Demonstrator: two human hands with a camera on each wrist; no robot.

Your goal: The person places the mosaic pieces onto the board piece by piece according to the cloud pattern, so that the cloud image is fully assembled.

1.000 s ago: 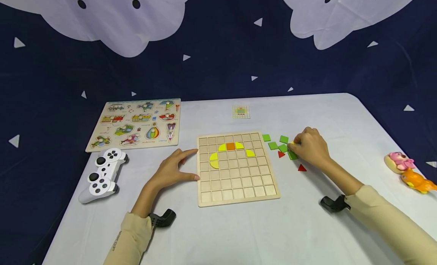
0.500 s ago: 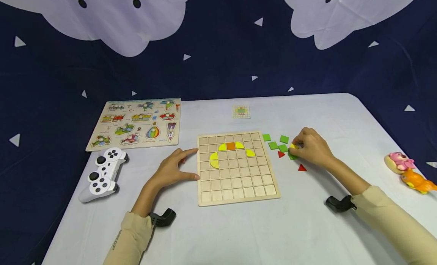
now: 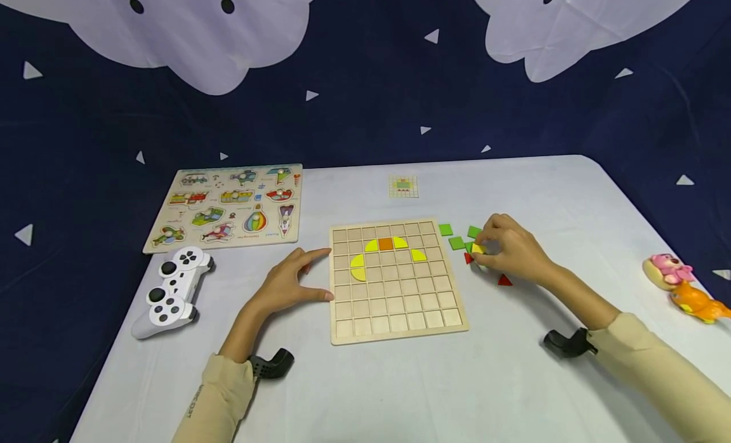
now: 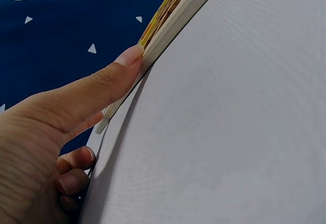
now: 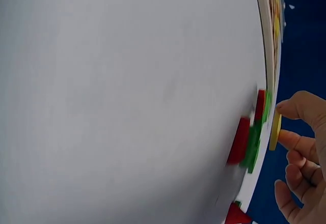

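Note:
A wooden grid board [image 3: 400, 336] lies mid-table, holding several yellow quarter-round tiles [image 3: 358, 273] and one orange square tile [image 3: 386, 244]. At its left edge is my left hand [image 3: 285, 284], index finger and thumb spread apart with their tips at the rim; the left wrist view shows the thumb [image 4: 97, 89] on the frame. Right of the board, my right hand [image 3: 511, 249] pinches a yellow tile [image 5: 275, 130] between thumb and finger. The tile is over the loose pieces, partly covered by the fingers. Green square tiles [image 3: 456, 243] and red triangles [image 3: 505, 280] lie scattered around there.
A small pattern card [image 3: 403, 187] lies behind the board. At left are a vehicle puzzle board [image 3: 228, 240] and a white game controller [image 3: 174, 287]. A pink toy [image 3: 671, 268] and an orange toy [image 3: 699, 303] sit at the far right. A dark curtain [image 3: 365, 125] hangs behind the table.
My right hand has taken the yellow tile from among the loose green tiles and moved it slightly left toward the board. The left hand stays in place at the board's edge.

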